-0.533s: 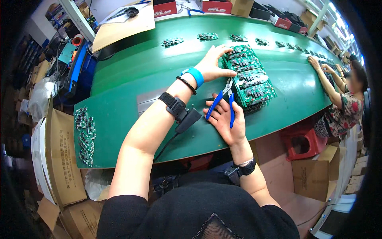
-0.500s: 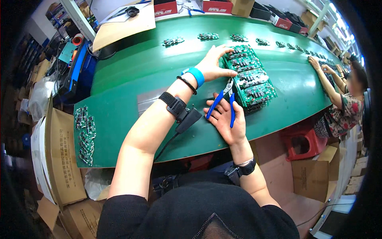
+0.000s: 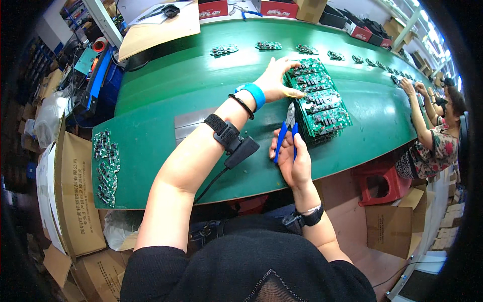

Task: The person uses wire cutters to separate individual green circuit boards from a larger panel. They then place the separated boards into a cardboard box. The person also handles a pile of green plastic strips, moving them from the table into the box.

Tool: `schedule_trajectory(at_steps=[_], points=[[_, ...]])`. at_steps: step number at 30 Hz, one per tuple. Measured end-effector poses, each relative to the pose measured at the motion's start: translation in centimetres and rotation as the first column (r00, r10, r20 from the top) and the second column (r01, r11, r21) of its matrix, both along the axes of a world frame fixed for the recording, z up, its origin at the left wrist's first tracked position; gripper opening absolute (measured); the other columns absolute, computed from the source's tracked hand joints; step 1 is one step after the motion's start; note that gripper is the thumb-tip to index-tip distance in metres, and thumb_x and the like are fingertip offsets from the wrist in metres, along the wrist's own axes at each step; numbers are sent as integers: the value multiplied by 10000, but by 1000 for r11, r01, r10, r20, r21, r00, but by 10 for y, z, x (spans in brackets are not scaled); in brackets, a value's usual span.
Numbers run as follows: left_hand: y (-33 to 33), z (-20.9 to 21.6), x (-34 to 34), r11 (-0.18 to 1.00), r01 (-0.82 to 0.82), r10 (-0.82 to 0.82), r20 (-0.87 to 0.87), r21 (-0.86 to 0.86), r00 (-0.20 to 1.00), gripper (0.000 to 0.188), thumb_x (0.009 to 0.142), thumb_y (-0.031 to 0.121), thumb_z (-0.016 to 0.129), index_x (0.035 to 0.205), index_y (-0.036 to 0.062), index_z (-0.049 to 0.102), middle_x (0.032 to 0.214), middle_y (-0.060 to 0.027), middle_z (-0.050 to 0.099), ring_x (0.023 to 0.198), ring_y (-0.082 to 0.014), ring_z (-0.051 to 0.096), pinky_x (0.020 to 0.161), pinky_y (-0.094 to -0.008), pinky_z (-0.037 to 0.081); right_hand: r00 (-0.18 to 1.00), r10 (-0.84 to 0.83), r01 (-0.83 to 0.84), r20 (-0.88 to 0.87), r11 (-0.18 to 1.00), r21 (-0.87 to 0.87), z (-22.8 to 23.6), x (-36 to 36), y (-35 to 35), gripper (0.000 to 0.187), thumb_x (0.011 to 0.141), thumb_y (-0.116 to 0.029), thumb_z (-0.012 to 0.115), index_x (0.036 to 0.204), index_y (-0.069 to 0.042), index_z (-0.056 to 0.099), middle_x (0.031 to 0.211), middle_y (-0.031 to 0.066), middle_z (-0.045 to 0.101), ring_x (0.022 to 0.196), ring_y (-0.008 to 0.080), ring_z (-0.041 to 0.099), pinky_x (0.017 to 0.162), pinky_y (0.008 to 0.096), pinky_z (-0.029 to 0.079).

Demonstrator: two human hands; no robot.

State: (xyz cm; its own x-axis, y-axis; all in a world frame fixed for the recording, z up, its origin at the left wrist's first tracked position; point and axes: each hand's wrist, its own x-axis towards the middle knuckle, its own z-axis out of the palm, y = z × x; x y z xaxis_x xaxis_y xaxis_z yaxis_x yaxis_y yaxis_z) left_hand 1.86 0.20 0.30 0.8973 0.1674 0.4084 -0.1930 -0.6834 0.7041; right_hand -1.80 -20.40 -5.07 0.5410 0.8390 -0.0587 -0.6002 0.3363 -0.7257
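A stack of green circuit board panels (image 3: 324, 103), crowded with small dark parts, lies on the green work surface in front of me. My left hand (image 3: 275, 83) holds the top panel by its left edge, thumb near the middle and fingers at the far corner. Just below the stack's near left side, my right hand (image 3: 292, 158) is palm up around a pair of blue-handled cutting pliers (image 3: 283, 137). Their metal jaws point away from me and sit beside the stack, close to my left thumb.
Separate small boards (image 3: 224, 50) run in a row along the belt (image 3: 186, 70). More boards (image 3: 105, 168) lie at the table's left end. At the right, a person (image 3: 435, 131) handles boards by a red stool (image 3: 382, 183). Cardboard boxes (image 3: 83, 194) stand left.
The pliers' handles have come closer together, and my right fingers have curled more around them. My right hand has shifted slightly right. My left hand stays on the panel's edge.
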Motion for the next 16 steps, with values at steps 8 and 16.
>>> schedule_trajectory(at_steps=[8, 16], points=[[-15, -1, -9, 981, -176, 169, 89, 79, 982, 470, 623, 372, 828, 953, 133, 594, 1290, -200, 407, 1247, -384, 319, 1060, -499, 246, 775, -32, 182, 631, 968, -175, -3, -17, -36, 517, 951, -384, 457, 1267, 22, 507, 979, 85, 600, 841, 132, 562, 788, 278, 451], [-22, 4, -11, 954, -154, 118, 150, 258, 982, 215, 667, 286, 804, 839, 204, 705, 1296, -159, 436, 1259, -364, 327, 1064, -499, 242, 835, -26, 121, 549, 983, -138, -9, -9, -33, 543, 952, -397, 444, 1296, 21, 475, 993, 94, 603, 858, 155, 576, 809, 288, 444]])
